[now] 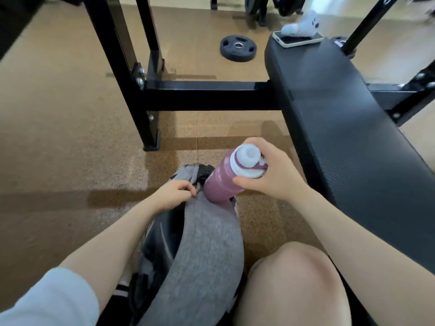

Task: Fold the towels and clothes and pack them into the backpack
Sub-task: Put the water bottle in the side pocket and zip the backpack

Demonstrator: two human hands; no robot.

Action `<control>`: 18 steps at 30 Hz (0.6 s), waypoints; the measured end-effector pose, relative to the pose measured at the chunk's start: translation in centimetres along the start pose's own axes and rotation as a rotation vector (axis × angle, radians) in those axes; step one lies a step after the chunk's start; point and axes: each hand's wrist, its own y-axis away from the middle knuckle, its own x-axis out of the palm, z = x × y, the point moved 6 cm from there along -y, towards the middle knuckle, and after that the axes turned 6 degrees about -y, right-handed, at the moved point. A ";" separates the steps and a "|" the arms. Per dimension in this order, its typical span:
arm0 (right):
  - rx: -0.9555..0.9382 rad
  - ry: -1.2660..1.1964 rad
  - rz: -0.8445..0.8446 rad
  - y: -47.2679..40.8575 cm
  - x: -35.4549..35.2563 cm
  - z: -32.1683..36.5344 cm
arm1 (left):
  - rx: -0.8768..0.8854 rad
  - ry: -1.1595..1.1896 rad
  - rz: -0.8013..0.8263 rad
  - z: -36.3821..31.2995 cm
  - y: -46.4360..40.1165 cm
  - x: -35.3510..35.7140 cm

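A grey backpack (pixel 200 250) with black panels stands on the floor between my knees. My right hand (pixel 270 175) grips a pink water bottle (pixel 221 182) with a white cap near its top; the bottle's base is tilted into a pocket at the backpack's upper right edge. My left hand (pixel 174 194) pinches the fabric of the backpack beside that pocket. No towels or clothes are visible outside the bag.
A black padded bench (pixel 341 118) runs along my right, with a phone (pixel 299 38) and a white sock (pixel 303 25) at its far end. A black steel rack frame (pixel 146 95) stands ahead. A weight plate (pixel 238 48) lies on the brown floor.
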 end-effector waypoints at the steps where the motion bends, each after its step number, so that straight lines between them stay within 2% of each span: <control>1: -0.038 0.015 0.040 0.4 0.4 0.3 | -0.013 0.050 -0.005 0.0 0.0 0.1; 4: -0.161 0.035 0.199 1.4 1.8 0.9 | -0.040 0.141 -0.078 -0.3 0.3 0.1; 7: -0.249 0.163 0.358 2.3 3.7 0.3 | -0.034 0.176 -0.130 -0.2 0.4 0.1; 10: -0.315 0.310 0.421 2.9 5.5 -0.5 | 0.017 0.144 -0.149 -0.5 0.3 -0.5; 14: -0.576 0.502 0.524 3.5 7.4 0.8 | 0.044 0.102 -0.143 -0.5 0.4 -0.9; 18: -0.701 0.555 0.566 3.8 8.4 1.7 | 0.054 0.084 -0.154 -0.3 0.6 -1.0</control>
